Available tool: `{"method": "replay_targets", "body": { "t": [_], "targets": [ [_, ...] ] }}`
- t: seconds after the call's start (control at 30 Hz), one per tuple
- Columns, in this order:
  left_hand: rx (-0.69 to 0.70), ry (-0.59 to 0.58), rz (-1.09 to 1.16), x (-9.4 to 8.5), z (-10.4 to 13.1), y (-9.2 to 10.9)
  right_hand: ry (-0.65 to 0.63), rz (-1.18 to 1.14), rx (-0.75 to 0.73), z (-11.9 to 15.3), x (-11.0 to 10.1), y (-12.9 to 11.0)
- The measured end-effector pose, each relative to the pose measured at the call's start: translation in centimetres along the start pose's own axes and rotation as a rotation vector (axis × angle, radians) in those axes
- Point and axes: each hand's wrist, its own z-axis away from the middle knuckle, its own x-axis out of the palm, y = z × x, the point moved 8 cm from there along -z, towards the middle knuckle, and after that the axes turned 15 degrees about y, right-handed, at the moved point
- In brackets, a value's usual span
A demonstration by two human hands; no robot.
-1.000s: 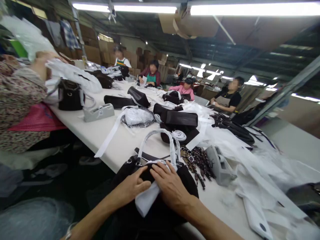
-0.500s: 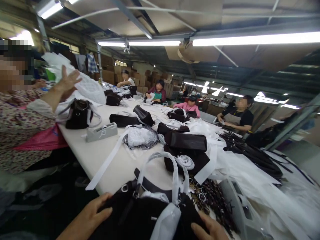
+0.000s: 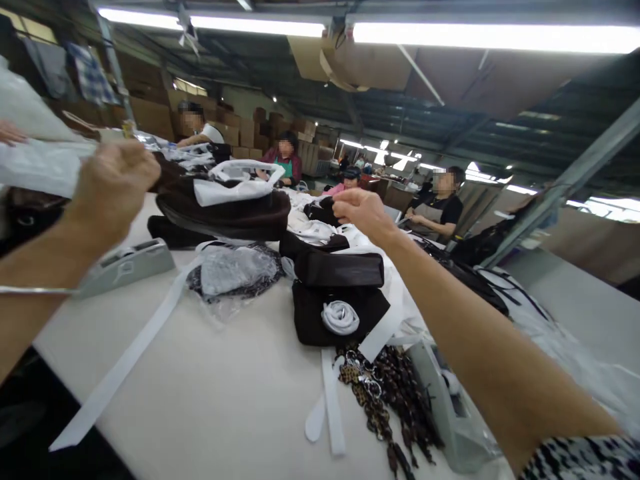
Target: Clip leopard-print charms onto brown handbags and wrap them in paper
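Note:
My left hand [image 3: 117, 183] is raised at the left with its fingers curled in; whatever it may hold is hidden. My right hand [image 3: 357, 207] reaches out over the far part of the table, thumb and fingers pressed together, contents too small to make out. Between them a dark bag [image 3: 225, 210] with white-wrapped handles lies on other dark bags. Nearer me sit a dark pouch [image 3: 340, 268] and another dark bag [image 3: 310, 317] with a white coil [image 3: 340, 317] on it. A plastic-wrapped bundle [image 3: 235, 270] lies to their left.
Grey tape dispensers stand at left [image 3: 127, 267] and right [image 3: 457, 413] on the white table [image 3: 215, 393]. Brown chains [image 3: 395, 387] and white strips [image 3: 333, 407] lie near the front. Several people sit beyond; another person's hand [image 3: 10, 132] shows at far left.
The dark bag with wrapped handles has gone from between my hands at the front to the far left pile. Both hands have moved up and forward, and the view has shifted right.

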Motion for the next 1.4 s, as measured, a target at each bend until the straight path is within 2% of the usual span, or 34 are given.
{"method": "replay_targets", "body": {
  "t": [0.03,0.07,0.1,0.17,0.23,0.3,0.4,0.5,0.6,0.7,0.8,0.87,0.97,1.0,1.07,1.13,1.2,1.27,1.33,1.4],
  "targets": [
    [0.064,0.102,-0.086,0.4,1.6,-1.3,-0.083,0.174,-0.021,0.6,0.1,2.0],
    [0.079,0.076,-0.178,1.8,3.6,-3.1,-0.159,0.347,-0.042,1.3,0.2,4.1],
    [0.065,-0.025,-0.221,3.8,5.7,-5.1,-0.223,0.494,-0.066,2.1,0.4,6.2],
    [0.033,-0.246,-0.272,8.0,9.4,-8.3,-0.281,0.626,-0.101,3.2,1.0,9.9],
    [0.057,-0.331,-0.274,11.6,11.0,-9.8,-0.307,0.664,-0.142,3.9,2.3,12.6],
    [0.139,-0.369,-0.254,15.4,10.6,-9.7,-0.342,0.704,-0.191,4.7,4.1,14.7],
    [0.348,-0.403,-0.244,22.1,8.2,-7.9,-0.382,0.758,-0.24,6.5,6.1,17.1],
    [0.537,-0.475,-0.311,29.8,6.6,-6.9,-0.374,0.79,-0.28,8.8,6.5,19.2],
    [0.573,-0.525,-0.338,36.5,6.1,-7.6,-0.311,0.745,-0.352,10.9,6.1,20.8],
    [0.549,-0.519,-0.394,40.8,6.1,-9.0,-0.229,0.703,-0.396,12.0,5.7,21.8],
    [0.497,-0.477,-0.453,42.4,4.9,-9.5,-0.201,0.699,-0.4,12.3,5.6,22.3],
    [0.454,-0.417,-0.485,42.1,2.8,-8.6,-0.206,0.698,-0.398,12.2,5.7,22.2],
    [0.395,-0.246,-0.483,39.3,-2.1,-4.6,-0.205,0.709,-0.394,12.0,5.8,21.8],
    [0.372,-0.138,-0.427,37.5,-4.0,-2.4,-0.202,0.72,-0.39,11.9,5.8,21.8],
    [0.419,-0.035,-0.383,33.8,-6.7,2.5,-0.196,0.75,-0.375,11.6,5.7,21.7],
    [0.505,0.078,-0.317,29.2,-8.0,7.9,-0.204,0.76,-0.342,11.2,5.6,21.5],
    [0.575,0.189,-0.288,24.1,-7.9,12.6,-0.2,0.702,-0.304,10.7,5.2,20.6],
    [0.687,0.278,-0.248,18.8,-6.2,16.7,-0.127,0.556,-0.232,9.9,3.8,18.7],
    [0.818,0.319,-0.225,13.9,-3.2,19.7,0.013,0.324,-0.058,9.3,1.2,16.5],
    [0.924,0.302,-0.248,9.8,0.8,21.5,0.074,0.026,0.203,9.6,-1.3,14.5]
  ]
}}
